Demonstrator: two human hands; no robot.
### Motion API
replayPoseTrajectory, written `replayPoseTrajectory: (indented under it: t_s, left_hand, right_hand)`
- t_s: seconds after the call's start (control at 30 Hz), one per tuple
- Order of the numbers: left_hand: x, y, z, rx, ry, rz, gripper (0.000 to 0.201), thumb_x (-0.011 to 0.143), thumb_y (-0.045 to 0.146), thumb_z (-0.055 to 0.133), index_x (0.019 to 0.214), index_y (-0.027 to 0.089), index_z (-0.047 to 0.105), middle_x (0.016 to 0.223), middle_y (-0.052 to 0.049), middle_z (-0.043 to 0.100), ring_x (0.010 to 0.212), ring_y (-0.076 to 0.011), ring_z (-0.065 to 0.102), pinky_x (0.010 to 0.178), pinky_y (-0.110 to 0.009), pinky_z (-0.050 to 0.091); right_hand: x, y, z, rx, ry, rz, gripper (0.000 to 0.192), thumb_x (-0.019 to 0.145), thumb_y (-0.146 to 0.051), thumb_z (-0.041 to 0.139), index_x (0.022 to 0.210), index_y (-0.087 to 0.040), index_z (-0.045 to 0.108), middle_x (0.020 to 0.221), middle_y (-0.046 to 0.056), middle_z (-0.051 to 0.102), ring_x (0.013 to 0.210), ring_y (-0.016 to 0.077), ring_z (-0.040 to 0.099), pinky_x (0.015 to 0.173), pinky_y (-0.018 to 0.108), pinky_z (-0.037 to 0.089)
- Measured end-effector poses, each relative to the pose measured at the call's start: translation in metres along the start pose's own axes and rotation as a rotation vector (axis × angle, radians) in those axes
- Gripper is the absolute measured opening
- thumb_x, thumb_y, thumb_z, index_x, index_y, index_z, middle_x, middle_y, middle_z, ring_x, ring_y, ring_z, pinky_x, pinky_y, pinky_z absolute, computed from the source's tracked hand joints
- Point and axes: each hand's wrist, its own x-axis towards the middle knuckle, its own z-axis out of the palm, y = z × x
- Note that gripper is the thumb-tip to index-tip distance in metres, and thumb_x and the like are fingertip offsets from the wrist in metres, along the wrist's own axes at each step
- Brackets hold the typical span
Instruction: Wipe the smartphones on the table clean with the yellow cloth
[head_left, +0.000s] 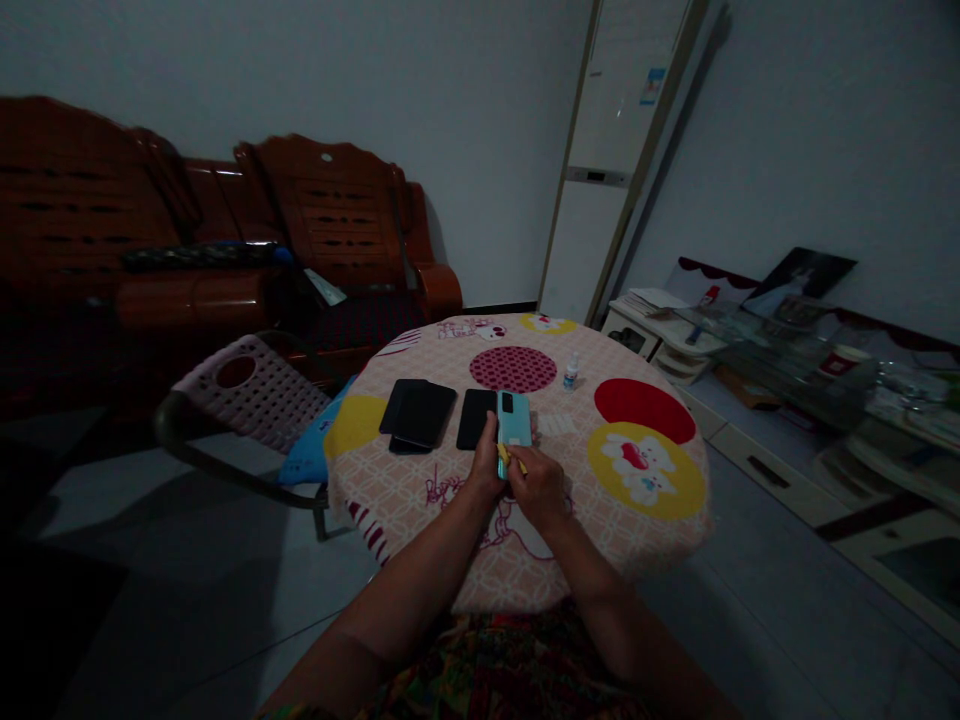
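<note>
A light-blue phone [517, 425] with a black camera block faces back-up over the table. My left hand [487, 462] is closed round its left side and lower end. My right hand [538, 488] pinches a small yellow tool [503, 453] against the phone's lower end; its exact kind is too small to make out. Just left of the phone lies a black phone-like slab [474, 418]. Farther left is a loose pile of dark flat devices [424, 415]. Right of the phone are pale strips [555, 424], with a small clear bottle [571, 372] standing behind them.
A patterned cloth covers the round table [465, 350]. A woven chair [255, 390] with a blue cushion stands at its left, before a wooden sofa [322, 210]. On the right is a low white cabinet [757, 460] with a glass top and a paper cup [841, 362].
</note>
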Motion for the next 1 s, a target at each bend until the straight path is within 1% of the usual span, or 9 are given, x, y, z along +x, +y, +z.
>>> replayPoseTrajectory:
  t_s: [0.1,0.23,0.33,0.47,0.6,0.77,0.9,1.0]
  left_hand:
    - [0.000,0.001,-0.001,-0.004,-0.022,-0.028,0.059,0.091,0.057,0.042,0.107,0.006,0.066,0.087,-0.015,0.071,0.080,-0.0237,0.069,0.077,-0.034,0.054]
    - [0.000,0.001,-0.001,-0.008,-0.022,-0.078,0.057,0.093,0.053,0.040,0.115,0.005,0.063,0.092,-0.016,0.071,0.083,-0.0243,0.069,0.078,-0.035,0.054]
    - [-0.001,0.003,-0.001,-0.003,-0.010,-0.072,0.056,0.094,0.051,0.039,0.121,0.006,0.060,0.095,-0.017,0.071,0.084,-0.0246,0.069,0.078,-0.035,0.054]
    - [-0.003,0.005,-0.003,0.007,0.005,-0.079,0.058,0.093,0.052,0.040,0.123,0.005,0.058,0.096,-0.018,0.071,0.083,-0.0258,0.069,0.077,-0.037,0.055]
    - [-0.002,0.006,-0.005,-0.001,0.000,-0.092,0.060,0.093,0.052,0.041,0.125,0.005,0.057,0.098,-0.019,0.070,0.084,-0.0265,0.069,0.078,-0.037,0.054]
    - [0.000,0.007,-0.009,0.002,-0.043,-0.140,0.062,0.093,0.053,0.040,0.128,0.004,0.055,0.101,-0.019,0.069,0.087,-0.0278,0.069,0.080,-0.039,0.053]
    - [-0.002,0.008,-0.008,0.000,-0.086,-0.210,0.062,0.093,0.053,0.038,0.127,0.003,0.055,0.101,-0.020,0.069,0.088,-0.0286,0.069,0.081,-0.040,0.053]
    - [-0.003,0.008,-0.006,0.003,-0.065,-0.257,0.060,0.095,0.050,0.036,0.126,0.003,0.056,0.100,-0.020,0.070,0.087,-0.0286,0.069,0.080,-0.039,0.053]
  right_hand:
    - [0.004,0.009,-0.003,-0.045,0.037,0.065,0.026,0.086,-0.013,0.046,0.096,-0.018,0.069,0.087,0.007,0.072,0.080,0.0176,0.066,0.074,0.025,0.048]
    - [0.002,0.018,-0.011,-0.084,0.066,0.131,0.025,0.086,-0.014,0.047,0.096,-0.017,0.069,0.089,0.007,0.072,0.079,0.0177,0.067,0.073,0.025,0.049]
    - [-0.006,0.019,-0.015,-0.066,0.063,0.123,0.025,0.087,-0.016,0.048,0.099,-0.018,0.069,0.093,0.007,0.072,0.081,0.0174,0.067,0.073,0.024,0.049]
    - [-0.020,0.016,-0.018,-0.007,0.025,0.075,0.025,0.085,-0.015,0.049,0.098,-0.019,0.070,0.095,0.007,0.072,0.081,0.0166,0.067,0.075,0.024,0.050]
    - [-0.021,0.018,-0.021,-0.003,-0.014,0.087,0.025,0.084,-0.016,0.050,0.099,-0.020,0.070,0.096,0.006,0.073,0.083,0.0169,0.068,0.077,0.024,0.050]
    - [-0.013,0.023,-0.023,0.030,0.035,0.137,0.026,0.085,-0.016,0.049,0.100,-0.019,0.070,0.098,0.007,0.073,0.082,0.0181,0.068,0.075,0.025,0.051]
    - [-0.012,0.025,-0.023,0.073,0.072,0.120,0.027,0.085,-0.016,0.048,0.101,-0.019,0.071,0.098,0.008,0.073,0.084,0.0191,0.069,0.075,0.027,0.052]
    - [-0.014,0.027,-0.023,0.104,0.111,0.108,0.027,0.085,-0.016,0.047,0.098,-0.018,0.071,0.094,0.008,0.073,0.082,0.0191,0.069,0.075,0.029,0.053]
